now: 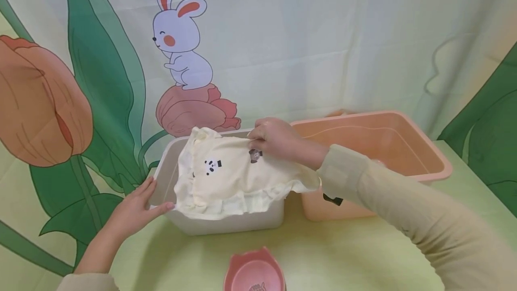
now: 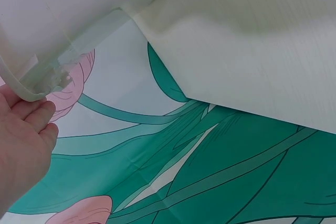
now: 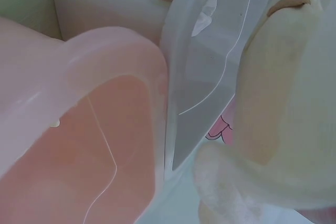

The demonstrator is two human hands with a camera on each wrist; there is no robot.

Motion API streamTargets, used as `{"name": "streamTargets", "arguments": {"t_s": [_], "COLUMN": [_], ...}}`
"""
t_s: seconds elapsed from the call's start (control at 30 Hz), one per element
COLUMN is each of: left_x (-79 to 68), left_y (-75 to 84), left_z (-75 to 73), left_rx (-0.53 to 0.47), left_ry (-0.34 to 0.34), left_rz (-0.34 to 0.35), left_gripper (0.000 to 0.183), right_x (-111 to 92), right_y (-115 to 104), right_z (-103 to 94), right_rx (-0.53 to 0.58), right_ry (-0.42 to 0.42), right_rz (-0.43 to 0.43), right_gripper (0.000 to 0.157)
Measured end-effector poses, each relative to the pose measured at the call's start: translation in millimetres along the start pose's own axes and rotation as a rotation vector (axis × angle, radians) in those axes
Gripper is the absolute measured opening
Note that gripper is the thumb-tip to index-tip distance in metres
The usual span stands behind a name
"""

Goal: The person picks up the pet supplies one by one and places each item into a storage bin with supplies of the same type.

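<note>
A cream cloth (image 1: 226, 178) with ruffled edges and small animal prints, one a panda, spreads over the open top of a pale grey bin (image 1: 230, 226). Its front edge hangs outside the bin's front wall. My right hand (image 1: 278, 140) pinches the cloth near its back right side, beside a brown animal print. At the left front corner of the grey bin, my left hand (image 1: 135, 205) rests with fingers along the side rim and thumb stretched toward the front. The left wrist view has that hand (image 2: 26, 140) touching the rim from outside. Cloth hides most of the bin's inside.
A peach bin (image 1: 434, 172) stands close on the right, its rim (image 3: 113, 43) beside the grey one in the right wrist view. A pink bowl (image 1: 254, 262) with a fish-like print sits at the table's front. Behind hangs a printed curtain (image 1: 282, 57) with a rabbit and tulips.
</note>
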State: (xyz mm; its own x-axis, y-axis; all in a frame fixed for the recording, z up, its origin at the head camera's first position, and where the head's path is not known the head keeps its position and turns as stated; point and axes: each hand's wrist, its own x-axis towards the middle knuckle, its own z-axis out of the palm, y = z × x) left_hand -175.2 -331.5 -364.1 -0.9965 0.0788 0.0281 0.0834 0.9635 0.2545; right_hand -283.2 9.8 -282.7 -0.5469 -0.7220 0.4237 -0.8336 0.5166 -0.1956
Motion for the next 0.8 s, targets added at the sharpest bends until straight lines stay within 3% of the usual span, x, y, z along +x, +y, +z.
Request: {"name": "streamTargets", "arguments": {"t_s": [0.27,0.53,0.8], "left_x": [-1.9,-1.7,-0.2], "left_y": [0.4,-0.4,2.2], "left_z": [-1.1,0.6,0.1], "left_rx": [0.000,0.008,0.004], "left_ry": [0.005,0.008,0.007], "left_rz": [0.003,0.008,-0.003], "left_gripper": [0.087,0.087,0.088], "right_x": [2,7,13], "right_y": [0,-1,-2], "right_z": [5.0,7.7,7.7], "right_rx": [0.006,0.007,0.005], "right_ry": [0.006,-0.002,-0.024], "right_rz": [0.010,0.021,0.076], "right_gripper": [0.011,0.020,0.013]}}
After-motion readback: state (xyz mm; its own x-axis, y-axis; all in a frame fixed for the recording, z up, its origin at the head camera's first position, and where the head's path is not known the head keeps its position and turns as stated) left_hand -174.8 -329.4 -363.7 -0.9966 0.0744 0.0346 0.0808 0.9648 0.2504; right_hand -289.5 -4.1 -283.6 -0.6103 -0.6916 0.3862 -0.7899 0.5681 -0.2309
